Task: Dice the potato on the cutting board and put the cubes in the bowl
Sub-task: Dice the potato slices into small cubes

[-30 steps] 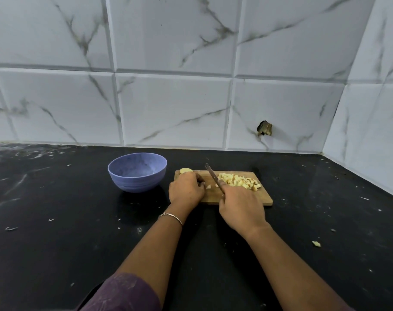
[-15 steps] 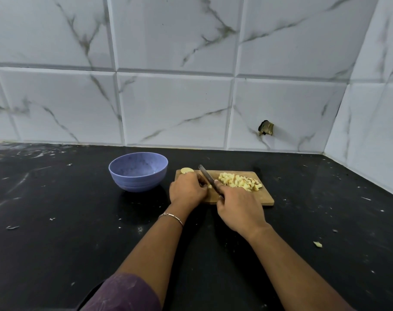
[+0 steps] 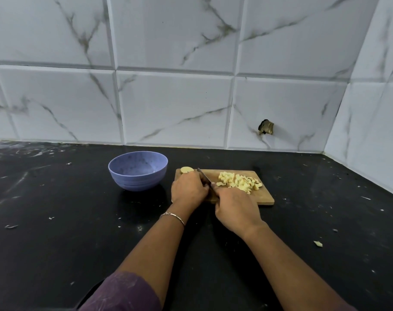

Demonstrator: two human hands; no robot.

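Potato dicing looks well along here, and the hazards run from the lower frame upward. A stray pale potato scrap (image 3: 318,244) lies on the black stone bench (image 3: 78,221) at lower right, well apart from the board: more bits could skip off under a hard chop.

At mid-frame the hands sit close together. The right hand (image 3: 235,209) is clamped round the handle of a slim dark-bladed knife (image 3: 204,176). Its blade slants up and left, just beside the knuckles of the left hand (image 3: 188,190). A slip or a rolling piece could bring the edge onto those fingers.

The left hand lies humped on the left end of the small rectangular wooden cutting board (image 3: 264,197). Its fingers are hidden beneath it, so whether they pin anything cannot be told.

Beyond, the heap of pale yellow potato cubes (image 3: 238,182) spreads toward the board's right edge, and a careless sweep could push some onto the bench. The round lilac-blue plastic bowl (image 3: 137,180), just left of the board and apart from it, looks empty. Cubes carried across that gap may drop.

As to position, the cube heap lies right of the blade, just beyond the right hand. A rounded uncut potato end (image 3: 187,169) peeps out at the board's far left corner, just past the left hand, touching it or nearly so.
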